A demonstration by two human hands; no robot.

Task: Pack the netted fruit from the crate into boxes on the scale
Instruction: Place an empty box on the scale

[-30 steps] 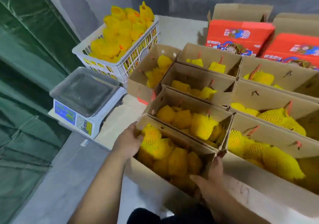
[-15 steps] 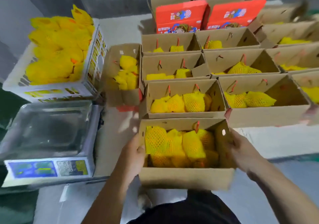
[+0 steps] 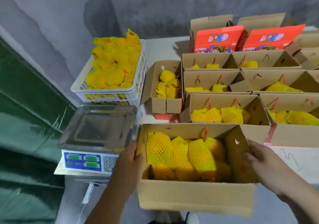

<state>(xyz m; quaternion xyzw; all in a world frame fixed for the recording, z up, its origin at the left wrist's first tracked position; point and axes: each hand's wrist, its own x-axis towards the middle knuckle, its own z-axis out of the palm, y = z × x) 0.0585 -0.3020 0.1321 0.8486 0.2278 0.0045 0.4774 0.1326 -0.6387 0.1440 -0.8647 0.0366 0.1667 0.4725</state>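
The person holds an open cardboard box point(image 3: 195, 196) by its two short ends, its long axis running left to right in front of them, mouth facing up. The left hand point(image 3: 128, 163) grips the left wall, fingers curled over the rim; the right hand point(image 3: 259, 161) clasps the right wall. Netted fruit point(image 3: 181, 154) fills it. The box sits just right of the scale point(image 3: 96, 137), whose steel pan is bare. Behind the scale stands the white crate point(image 3: 110, 92), heaped with netted fruit
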